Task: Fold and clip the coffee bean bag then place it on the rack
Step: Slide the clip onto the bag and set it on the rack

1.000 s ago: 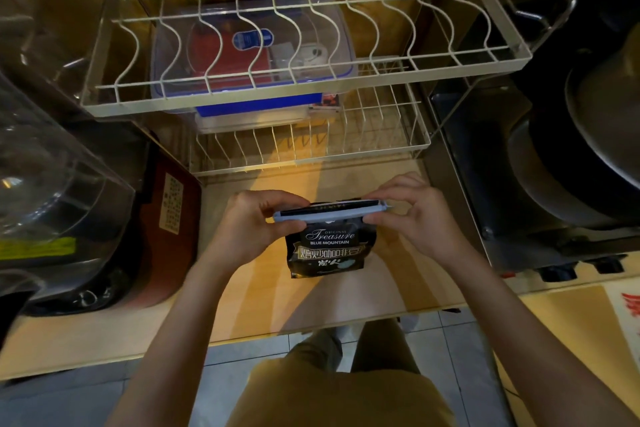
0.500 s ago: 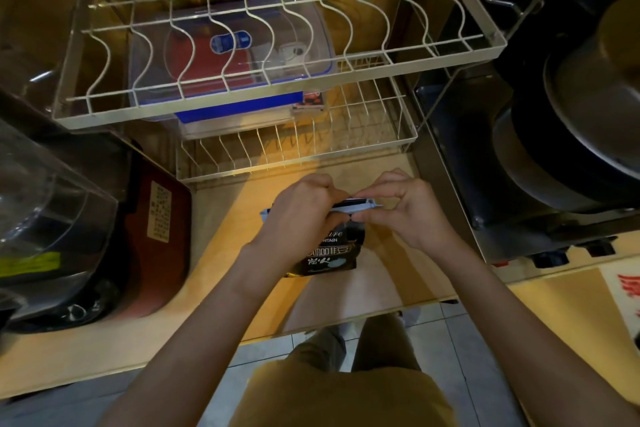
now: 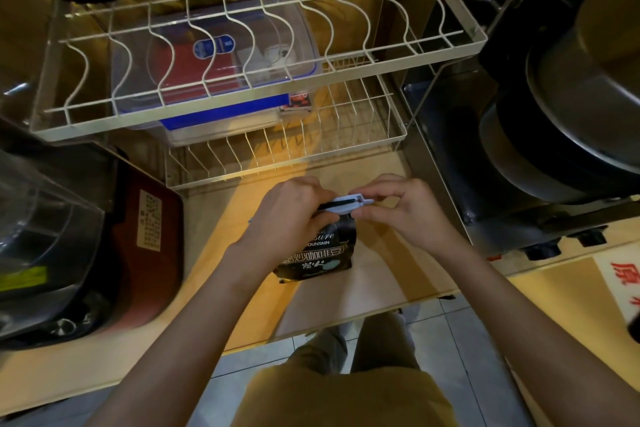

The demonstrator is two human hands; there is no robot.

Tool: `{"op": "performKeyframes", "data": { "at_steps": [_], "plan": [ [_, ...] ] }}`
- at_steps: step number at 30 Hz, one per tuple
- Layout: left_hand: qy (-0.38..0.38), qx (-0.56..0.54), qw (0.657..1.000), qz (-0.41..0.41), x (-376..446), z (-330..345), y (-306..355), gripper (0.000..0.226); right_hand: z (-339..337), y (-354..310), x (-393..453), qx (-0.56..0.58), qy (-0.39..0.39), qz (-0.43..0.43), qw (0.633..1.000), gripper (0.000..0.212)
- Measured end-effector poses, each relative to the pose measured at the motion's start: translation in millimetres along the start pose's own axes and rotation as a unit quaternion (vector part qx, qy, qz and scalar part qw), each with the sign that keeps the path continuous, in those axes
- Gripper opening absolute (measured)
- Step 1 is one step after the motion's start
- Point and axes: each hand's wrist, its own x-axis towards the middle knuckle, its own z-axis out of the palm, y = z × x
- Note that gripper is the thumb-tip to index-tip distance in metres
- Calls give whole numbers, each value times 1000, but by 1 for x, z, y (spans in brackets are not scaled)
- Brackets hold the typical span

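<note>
Gripping a long white plastic clip (image 3: 348, 203) across the folded top of a small black coffee bean bag (image 3: 317, 250), left hand (image 3: 291, 210) and right hand (image 3: 398, 210) both pinch it above the pale wooden counter (image 3: 377, 284).

Both forearms reach forward and converge, left hand (image 3: 289, 210) curled in a grip, right hand (image 3: 398, 210) pinching with thumb and fingertips.
</note>
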Motion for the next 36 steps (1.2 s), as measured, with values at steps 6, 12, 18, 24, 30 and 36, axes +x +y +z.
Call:
{"op": "performKeyframes", "data": {
  "at_steps": [6,12,18,24,30,36],
  "plan": [
    [-14,7,1000,5,2,-2,-1,27,0,-1,-1,6,-9,-8,1000,32],
    [-11,-2,1000,2,2,-1,-1,25,1,-2,-2,23,6,0,1000,30],
    [-10,11,1000,-11,3,0,-1,24,6,0,-2,33,34,9,999,29],
    [23,15,999,-22,-2,6,0,20,12,2,-6,0,74,-16,997,26],
    [46,13,999,-12,-3,8,1,19,14,6,-9,-41,90,-46,994,25],
    [38,4,999,28,-4,8,-2,19,-4,-3,-2,-147,-54,-63,986,20]
  ]
}}
